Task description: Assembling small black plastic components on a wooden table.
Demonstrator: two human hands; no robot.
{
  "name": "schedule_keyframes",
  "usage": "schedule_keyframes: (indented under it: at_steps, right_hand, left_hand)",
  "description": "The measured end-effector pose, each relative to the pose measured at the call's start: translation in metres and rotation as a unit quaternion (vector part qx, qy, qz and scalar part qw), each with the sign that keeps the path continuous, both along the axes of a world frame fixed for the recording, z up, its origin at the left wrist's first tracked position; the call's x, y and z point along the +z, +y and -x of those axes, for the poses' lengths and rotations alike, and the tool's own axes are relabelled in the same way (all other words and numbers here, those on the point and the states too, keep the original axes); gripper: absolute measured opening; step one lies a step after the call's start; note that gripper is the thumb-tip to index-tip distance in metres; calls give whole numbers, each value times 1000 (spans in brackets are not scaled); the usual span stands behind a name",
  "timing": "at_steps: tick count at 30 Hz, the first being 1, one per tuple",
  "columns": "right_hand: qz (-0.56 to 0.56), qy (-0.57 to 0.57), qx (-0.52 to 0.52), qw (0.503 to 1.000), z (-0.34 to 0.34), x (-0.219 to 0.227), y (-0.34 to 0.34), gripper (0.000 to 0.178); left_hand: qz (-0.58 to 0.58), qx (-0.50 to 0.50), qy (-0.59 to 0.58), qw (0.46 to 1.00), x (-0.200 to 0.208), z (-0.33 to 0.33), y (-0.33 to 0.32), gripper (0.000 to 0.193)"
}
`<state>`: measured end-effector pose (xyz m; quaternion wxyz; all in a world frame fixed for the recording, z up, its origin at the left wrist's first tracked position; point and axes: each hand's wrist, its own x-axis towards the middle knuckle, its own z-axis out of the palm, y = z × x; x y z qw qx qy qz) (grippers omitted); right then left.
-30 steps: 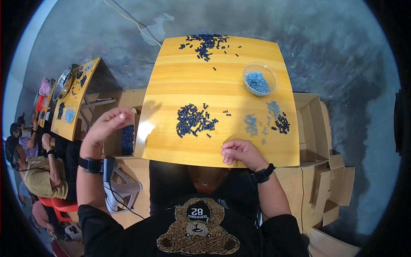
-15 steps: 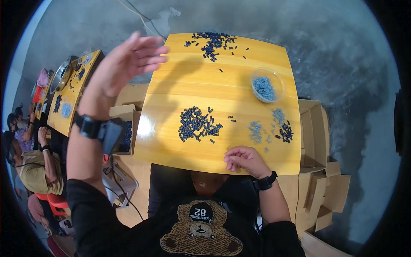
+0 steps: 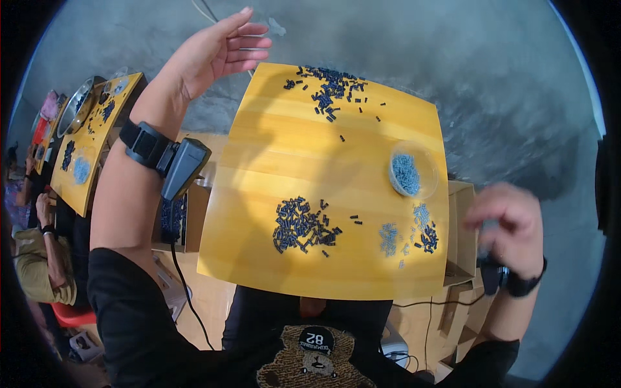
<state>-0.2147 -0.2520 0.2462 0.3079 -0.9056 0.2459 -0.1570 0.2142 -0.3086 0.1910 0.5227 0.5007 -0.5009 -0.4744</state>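
Observation:
My left hand point(image 3: 236, 48) is raised past the far left corner of the yellow table point(image 3: 259, 152), fingers stretched out and holding nothing. Off the table's right edge, above a cardboard box, hovers my right hand point(image 3: 511, 226). It is blurred, with fingers bent and a gap to the thumb; nothing shows in it. Small dark plastic pieces point(image 3: 297, 226) lie heaped at the near middle. More dark pieces point(image 3: 333, 84) are scattered along the far edge. A clear round tub point(image 3: 424, 168) holds blue-grey screws point(image 3: 405, 173). Nearest my right hand are small groups of loose screws point(image 3: 388, 239) and dark pieces point(image 3: 427, 239).
A cardboard box point(image 3: 460, 233) stands against the table's right side. At the left side another box holds dark pieces point(image 3: 173, 216). Farther left, people sit by another table point(image 3: 97, 152) with a metal bowl point(image 3: 76, 107). Cables hang near my left arm and legs.
My right hand has swung from the table's near edge out past its right side. The left hand, still spread, has risen slightly. The whole view has shifted, so the table sits lower.

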Motion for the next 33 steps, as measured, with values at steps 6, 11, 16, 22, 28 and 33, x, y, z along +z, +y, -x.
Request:
schedule_keyframes:
  at_steps: [6, 11, 16, 22, 28, 33]
  right_hand:
    - [-252, -326, -211, 886, -55, -82, -28, 14]
    - [-261, -174, -192, 930, -77, -85, -12, 15]
    - [-174, -207, -214, 939, -85, -21, -33, 22]
    - [-110, -196, -295, 929, -107, -2, -90, 30]
    - [-245, -142, -350, 893, -129, -92, -154, 34]
    - [-226, 6, -318, 921, -134, -137, -226, 43]
  left_hand:
    - [-43, -10, 110, 993, -32, -10, 9, 51]
    - [-89, 11, 131, 987, -65, 5, 15, 49]
    - [-70, 73, 87, 991, -93, 7, 16, 50]
    - [-14, 110, -5, 994, -133, 2, 12, 54]
    - [7, 136, -107, 985, -176, -5, -21, 57]
    - [103, 179, -290, 934, -193, -2, -45, 58]
